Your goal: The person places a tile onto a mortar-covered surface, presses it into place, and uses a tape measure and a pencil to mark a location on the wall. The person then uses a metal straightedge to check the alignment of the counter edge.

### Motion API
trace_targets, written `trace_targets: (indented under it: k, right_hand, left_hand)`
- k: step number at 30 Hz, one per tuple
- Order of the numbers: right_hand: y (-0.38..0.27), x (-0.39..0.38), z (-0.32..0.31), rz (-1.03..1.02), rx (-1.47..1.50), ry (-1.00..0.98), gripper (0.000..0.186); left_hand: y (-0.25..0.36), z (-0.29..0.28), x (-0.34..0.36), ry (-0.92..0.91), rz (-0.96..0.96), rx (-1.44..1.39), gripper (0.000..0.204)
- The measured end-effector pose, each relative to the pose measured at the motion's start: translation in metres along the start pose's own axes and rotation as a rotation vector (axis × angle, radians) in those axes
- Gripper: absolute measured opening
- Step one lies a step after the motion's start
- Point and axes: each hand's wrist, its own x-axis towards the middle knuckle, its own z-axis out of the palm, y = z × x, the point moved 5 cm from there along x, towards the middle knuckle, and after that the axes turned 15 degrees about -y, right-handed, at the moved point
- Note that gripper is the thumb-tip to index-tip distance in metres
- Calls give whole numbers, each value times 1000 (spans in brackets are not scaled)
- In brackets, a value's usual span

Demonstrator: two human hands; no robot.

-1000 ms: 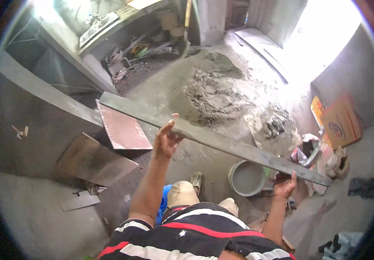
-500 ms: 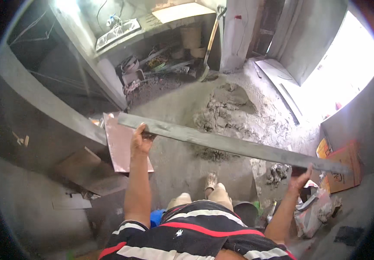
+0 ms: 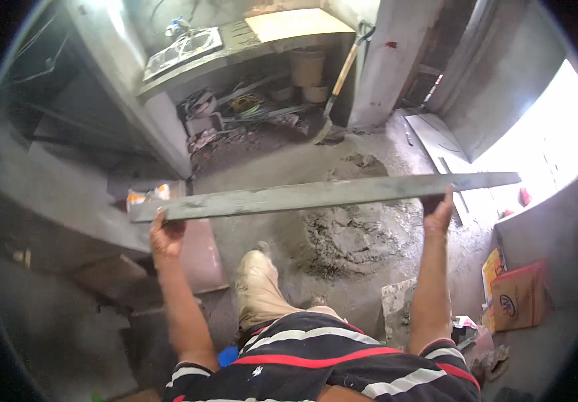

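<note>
A long, flat grey straightedge bar [image 3: 302, 196], smeared with mortar, spans the view in front of me, held up off the floor. Its right end sits a little higher in the picture than its left. My left hand [image 3: 167, 236] is closed round it close to the left end, thumb over the near edge. Further in from the other end, my right hand [image 3: 437, 211] grips it the same way. Most fingers of both hands are hidden beneath the bar. Behind and below it, a heap of wet grey mortar [image 3: 362, 241] lies on the floor, partly covered by the bar.
A shovel [image 3: 344, 75] leans against the counter [image 3: 235, 57] at the back, with buckets [image 3: 307, 68] beneath. Boards [image 3: 436, 137] lie by the bright opening at right. A cardboard box [image 3: 520, 298] stands at near right, a pinkish panel [image 3: 202, 258] at left.
The bar has swung counterclockwise: its right end has gone up and away, its left end down and nearer. Both hands moved with it. My left leg has stepped forward and the view has shifted.
</note>
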Motion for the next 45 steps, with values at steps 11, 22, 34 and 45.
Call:
trace_targets:
  k: [11,22,34,45]
  right_hand:
    - [275,260,261,184,-73,-123,45]
    - [454,452,464,339,28,-230,41]
    - [574,625,529,491,35,-342,29]
    - [617,720,550,607,17,-320,40]
  left_hand:
    - [137,-125,300,220,206,-43,31]
    - [276,-163,482,190,315,45,38]
    - [224,-124,688,313,388,-113,29]
    - [201,-92,821,328,377,159,25]
